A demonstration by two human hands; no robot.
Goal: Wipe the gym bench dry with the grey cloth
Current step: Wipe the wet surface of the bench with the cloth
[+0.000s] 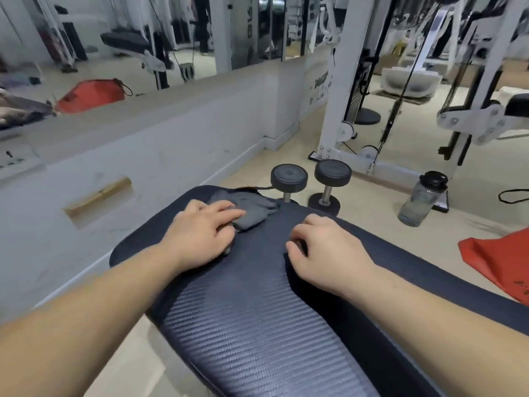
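Mid-wipe, we judge. Our left hand (204,224) lies flat, fingers spread, pressing the grey cloth (245,209) onto the gym bench (252,319) pad; not gripping it, just palm and fingers on top. The cloth sits bunched near the far end of the pad, half under the fingers. Our right hand (323,250) rests on the pad just beside, fingers curled, holding nothing, likely bracing. We can't tell from here which patches are wet. Next move calls for steady downward pressure and dragging the cloth along the pad toward us, covering the near ribbed section. Dumbbells (310,179) and a water bottle (422,199) stand on the floor beyond; no conflict.
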